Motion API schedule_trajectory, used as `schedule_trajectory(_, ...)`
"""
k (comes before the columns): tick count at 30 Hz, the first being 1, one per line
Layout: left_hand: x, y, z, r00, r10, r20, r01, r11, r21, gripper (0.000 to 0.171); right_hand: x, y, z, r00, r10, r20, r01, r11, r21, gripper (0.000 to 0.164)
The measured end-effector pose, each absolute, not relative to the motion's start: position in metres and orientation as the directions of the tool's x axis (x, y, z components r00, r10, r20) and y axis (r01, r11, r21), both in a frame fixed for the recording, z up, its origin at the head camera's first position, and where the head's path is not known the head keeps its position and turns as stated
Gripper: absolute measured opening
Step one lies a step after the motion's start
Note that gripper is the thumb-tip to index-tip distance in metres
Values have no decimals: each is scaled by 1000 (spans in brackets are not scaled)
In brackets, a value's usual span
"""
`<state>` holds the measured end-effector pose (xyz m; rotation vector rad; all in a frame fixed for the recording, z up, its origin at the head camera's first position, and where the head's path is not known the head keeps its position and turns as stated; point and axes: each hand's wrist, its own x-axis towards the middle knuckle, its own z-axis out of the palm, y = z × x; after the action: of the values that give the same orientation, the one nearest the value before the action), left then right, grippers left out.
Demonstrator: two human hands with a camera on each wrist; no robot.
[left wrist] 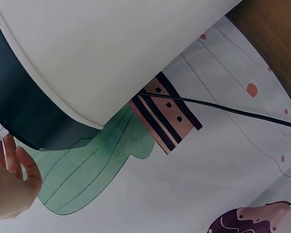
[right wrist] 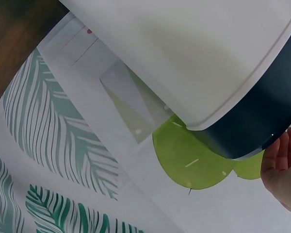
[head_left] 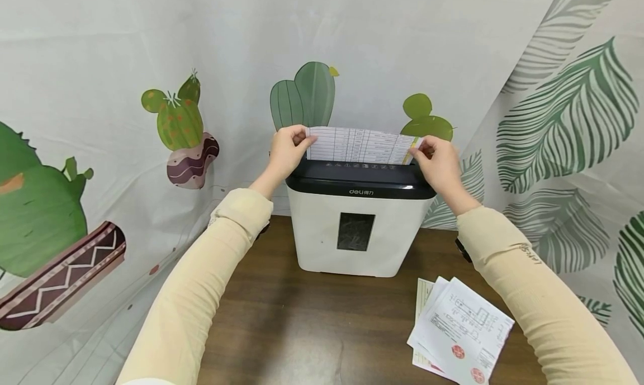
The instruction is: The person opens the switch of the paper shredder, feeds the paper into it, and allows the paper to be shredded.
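A printed sheet of paper (head_left: 359, 145) with table lines and a yellow strip near its right side stands upright at the top of a paper shredder (head_left: 312, 228). Its lower part is hidden behind the black lid. My left hand (head_left: 289, 148) pinches the sheet's left edge between thumb and fingers. On the opposite edge, my right hand (head_left: 439, 161) pinches it near the yellow strip. Both hands sit right at the lid's ends. In the left wrist view the left hand (left wrist: 14, 179) shows beside the lid; the right wrist view has the right hand (right wrist: 283, 167) likewise.
A loose pile of papers (head_left: 460, 329) with red stamps lies on the brown wooden table (head_left: 302, 329), front right of the shredder. A black cord (left wrist: 223, 108) runs out behind the shredder. A cloth printed with cacti and leaves (head_left: 226, 27) hangs close behind.
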<state>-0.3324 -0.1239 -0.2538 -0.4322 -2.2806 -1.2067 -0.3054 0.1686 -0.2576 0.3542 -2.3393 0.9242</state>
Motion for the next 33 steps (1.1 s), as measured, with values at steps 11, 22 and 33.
schedule_trajectory(11,-333,-125,-265,-840,65,539,475,569,671,15,-309,172,-270,-811,-48,583,-420,741,-524,16)
schedule_trajectory(22,-331,-127,-270,-863,112,493,457,590,666,15,-310,171,-276,-815,-98,571,-435,754,-491,11)
schedule_trajectory(33,-330,-128,-273,-865,111,490,453,594,665,14,-310,170,-279,-787,-127,604,-465,765,-446,8)
